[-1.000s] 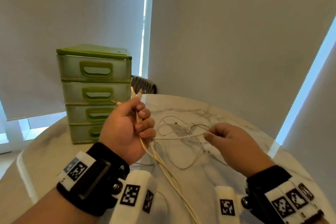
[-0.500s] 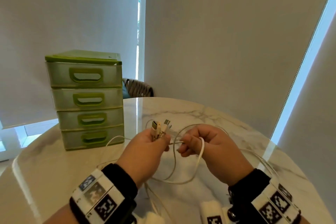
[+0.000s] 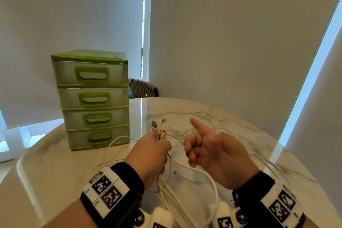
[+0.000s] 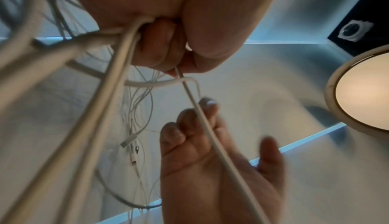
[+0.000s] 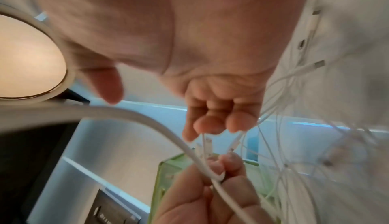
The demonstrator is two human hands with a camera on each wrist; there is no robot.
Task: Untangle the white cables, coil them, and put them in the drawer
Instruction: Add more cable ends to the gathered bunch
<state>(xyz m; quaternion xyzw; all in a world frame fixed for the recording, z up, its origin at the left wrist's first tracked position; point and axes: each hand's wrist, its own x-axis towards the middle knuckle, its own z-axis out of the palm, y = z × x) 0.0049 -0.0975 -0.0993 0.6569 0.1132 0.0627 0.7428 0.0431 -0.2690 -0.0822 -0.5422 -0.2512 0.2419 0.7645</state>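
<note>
My left hand (image 3: 149, 155) is fisted around a bunch of white cables (image 3: 172, 187), fingers curled tight on them, with the plug ends (image 3: 159, 128) sticking up above the thumb. The strands trail down from the fist and loop over the marble table (image 3: 231, 122), where more thin cable lies tangled. My right hand (image 3: 212, 152) hovers just beside the left, index finger straight and pointing away, the other fingers loosely curled. One strand runs across its palm in the left wrist view, but the blur there leaves me unsure whether those fingers actually grip it. The green drawer unit (image 3: 92, 98) stands behind on the left, all four drawers closed.
</note>
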